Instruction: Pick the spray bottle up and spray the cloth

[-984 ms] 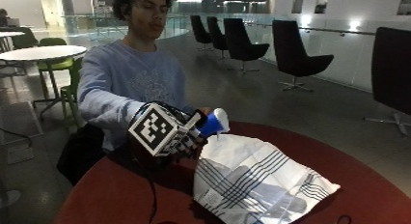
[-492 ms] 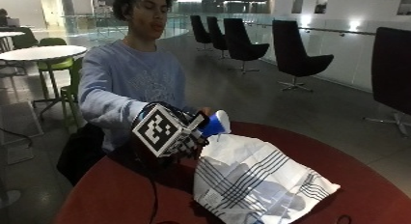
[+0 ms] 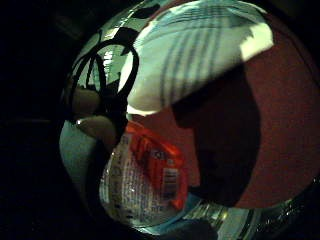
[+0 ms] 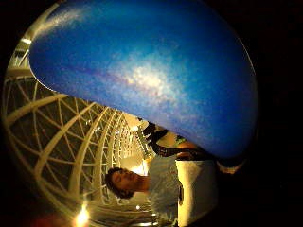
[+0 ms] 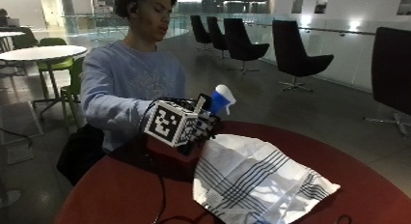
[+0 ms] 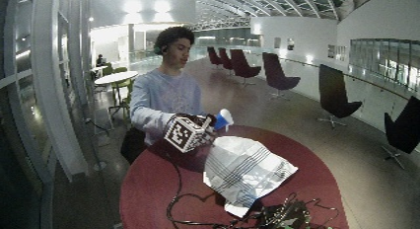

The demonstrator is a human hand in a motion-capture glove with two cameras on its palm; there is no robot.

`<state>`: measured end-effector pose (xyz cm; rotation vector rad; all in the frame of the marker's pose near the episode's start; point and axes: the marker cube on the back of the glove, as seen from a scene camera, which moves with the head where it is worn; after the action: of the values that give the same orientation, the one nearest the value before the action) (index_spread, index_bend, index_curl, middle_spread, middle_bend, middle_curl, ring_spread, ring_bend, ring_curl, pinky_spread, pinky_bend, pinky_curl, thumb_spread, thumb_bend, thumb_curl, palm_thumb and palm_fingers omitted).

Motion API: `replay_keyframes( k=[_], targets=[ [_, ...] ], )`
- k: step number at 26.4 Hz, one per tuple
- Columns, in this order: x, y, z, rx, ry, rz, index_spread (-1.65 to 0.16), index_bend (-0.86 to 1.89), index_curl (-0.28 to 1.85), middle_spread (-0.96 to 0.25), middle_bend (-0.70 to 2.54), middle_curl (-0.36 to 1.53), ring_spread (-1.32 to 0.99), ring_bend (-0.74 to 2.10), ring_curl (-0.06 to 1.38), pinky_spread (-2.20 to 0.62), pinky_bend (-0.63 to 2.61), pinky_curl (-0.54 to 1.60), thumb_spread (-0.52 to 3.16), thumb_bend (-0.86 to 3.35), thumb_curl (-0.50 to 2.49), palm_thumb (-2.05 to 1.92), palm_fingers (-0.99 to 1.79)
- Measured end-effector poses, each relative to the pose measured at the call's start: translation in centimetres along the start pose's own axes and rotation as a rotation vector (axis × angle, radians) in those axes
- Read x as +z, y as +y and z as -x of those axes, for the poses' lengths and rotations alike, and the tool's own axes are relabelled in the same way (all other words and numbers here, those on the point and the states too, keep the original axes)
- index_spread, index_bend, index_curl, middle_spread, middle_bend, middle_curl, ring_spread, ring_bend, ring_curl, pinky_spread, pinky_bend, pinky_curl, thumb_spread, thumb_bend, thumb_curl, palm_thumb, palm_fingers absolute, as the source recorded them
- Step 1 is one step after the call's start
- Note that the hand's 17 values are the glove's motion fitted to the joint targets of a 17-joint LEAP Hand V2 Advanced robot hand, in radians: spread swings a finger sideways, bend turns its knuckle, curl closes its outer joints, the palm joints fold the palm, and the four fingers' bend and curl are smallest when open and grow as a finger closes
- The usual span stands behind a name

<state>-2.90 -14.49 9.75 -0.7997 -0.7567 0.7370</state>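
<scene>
In the outside view my gloved right hand (image 5: 204, 126) grips a spray bottle (image 5: 221, 99) with a blue and white head, held up over the near side of the round red table (image 5: 109, 190). The nozzle points out over the cloth (image 5: 257, 180), a white one with dark stripes, lying rumpled on the table just beyond the hand. The little finger side palm view shows the clear bottle body with an orange label (image 3: 157, 172) against the palm, with the cloth (image 3: 200, 55) and table (image 3: 285, 125) beneath. The blue head (image 4: 142, 71) fills the thumb side palm view.
A tangle of cables and small gear (image 6: 275, 216) lies at the table's front edge, past the cloth (image 6: 244, 170). Black chairs (image 5: 295, 55) and another round table (image 5: 38, 52) stand on the floor behind the person.
My hand has lifted the spray bottle higher above the table. The cloth lies as it did.
</scene>
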Motion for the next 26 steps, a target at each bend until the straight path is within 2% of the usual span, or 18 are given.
replay_keyframes(
  k=[7,13,19,23,26],
  targets=[
    [6.3,-1.5,4.8,-0.319,-0.182,0.025,-0.2,0.13,0.36,-0.05,0.41,0.47,-0.04,0.52,0.39,0.1,0.24,0.36,1.03,-0.02,0.49,0.77,1.15],
    [14.7,-3.7,8.2,-0.581,-0.174,-0.068,-0.21,0.13,0.36,-0.05,0.41,0.47,-0.04,0.52,0.39,0.1,0.23,0.37,1.03,-0.02,0.49,0.78,1.14],
    [22.9,-5.7,8.4,-0.654,-0.119,-0.021,-0.22,0.13,0.36,-0.06,0.41,0.47,-0.04,0.52,0.39,0.09,0.23,0.37,1.01,-0.02,0.5,0.8,1.14],
    [25.2,-7.0,7.9,-0.667,-0.087,-0.03,-0.22,0.12,0.35,-0.06,0.41,0.47,-0.05,0.52,0.39,0.09,0.24,0.37,1.0,-0.02,0.5,0.81,1.14],
    [25.9,-6.2,7.1,-0.684,-0.059,0.039,-0.22,0.12,0.35,-0.06,0.41,0.47,-0.05,0.52,0.39,0.08,0.24,0.37,1.0,-0.02,0.5,0.81,1.14]
  ],
)
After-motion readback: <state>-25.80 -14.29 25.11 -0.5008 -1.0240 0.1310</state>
